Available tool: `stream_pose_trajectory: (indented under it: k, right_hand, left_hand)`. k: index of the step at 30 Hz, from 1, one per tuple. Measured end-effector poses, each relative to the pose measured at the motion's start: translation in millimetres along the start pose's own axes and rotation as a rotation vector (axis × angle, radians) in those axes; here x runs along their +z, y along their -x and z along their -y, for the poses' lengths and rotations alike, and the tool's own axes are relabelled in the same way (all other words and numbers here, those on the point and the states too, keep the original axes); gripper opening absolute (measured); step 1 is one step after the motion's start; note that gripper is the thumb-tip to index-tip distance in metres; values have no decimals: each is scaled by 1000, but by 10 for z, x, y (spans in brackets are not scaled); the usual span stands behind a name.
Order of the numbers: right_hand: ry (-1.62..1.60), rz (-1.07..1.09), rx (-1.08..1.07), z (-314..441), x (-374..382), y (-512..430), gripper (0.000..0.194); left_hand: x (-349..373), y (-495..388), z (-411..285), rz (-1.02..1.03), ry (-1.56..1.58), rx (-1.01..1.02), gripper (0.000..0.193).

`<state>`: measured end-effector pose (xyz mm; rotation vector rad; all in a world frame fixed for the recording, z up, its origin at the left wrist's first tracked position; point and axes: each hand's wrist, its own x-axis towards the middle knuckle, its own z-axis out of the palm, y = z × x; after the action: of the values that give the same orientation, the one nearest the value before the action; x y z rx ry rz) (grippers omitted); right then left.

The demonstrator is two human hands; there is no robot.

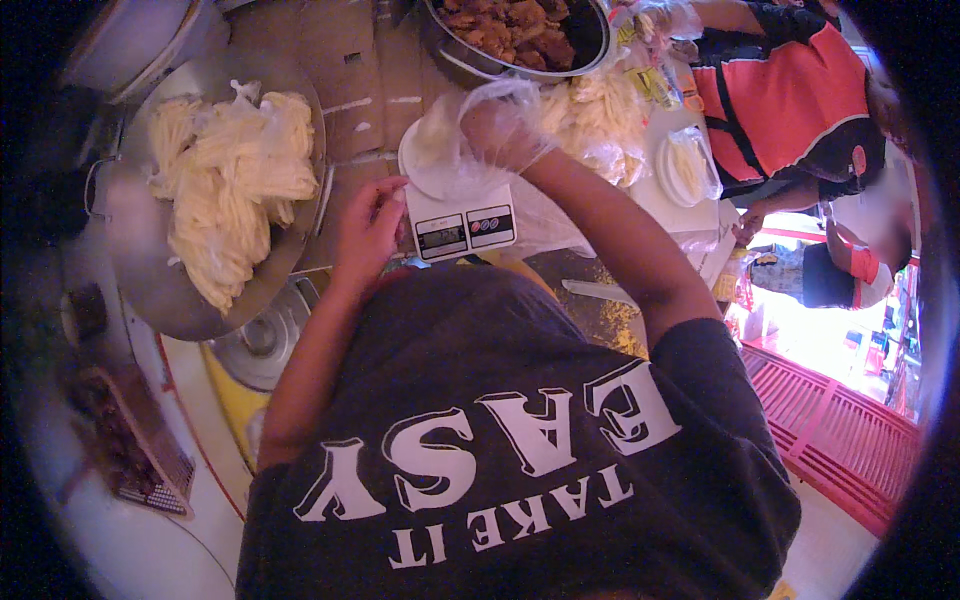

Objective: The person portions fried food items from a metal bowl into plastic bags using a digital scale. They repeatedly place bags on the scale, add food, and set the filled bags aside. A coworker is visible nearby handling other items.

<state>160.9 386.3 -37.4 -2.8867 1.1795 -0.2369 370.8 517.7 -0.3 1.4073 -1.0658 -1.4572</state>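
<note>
A white digital kitchen scale [459,214] with a lit display and buttons stands in front of me. My right hand [501,131], inside loose clear plastic, is over the right side of its round platform. Pale contents in clear plastic [435,142] lie on that platform beside my fingers; whether the fingers grip the plastic is hidden. At the scale's left edge is my left hand [375,221], bare, fingers slightly bent and apart, holding nothing. Bagged pale cut sticks, like raw fries [240,172], fill a wide metal bowl [296,262] at left. More bagged sticks [600,124] lie right of the scale.
A metal pot [480,71] of browned fried pieces [517,34] stands at the back. Right of the bags is a small white bowl [667,176] with bagged sticks. A co-worker in a red and black top [787,97] works at the right; another person [825,270] stands beyond.
</note>
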Motion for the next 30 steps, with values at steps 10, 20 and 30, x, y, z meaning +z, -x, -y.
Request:
stream_pose_trajectory:
  k: [10,20,30]
  right_hand:
    - [76,42,-57,-24,-827,-328,33]
    - [-70,173,38,146,-1103,-279,27]
    - [-726,-291,277,54,-1220,10,25]
  left_hand:
    - [-225,193,190,1,53,-194,21]
    - [-228,249,222,30,100,-236,21]
    - [-121,149,302,96,-71,-83,22]
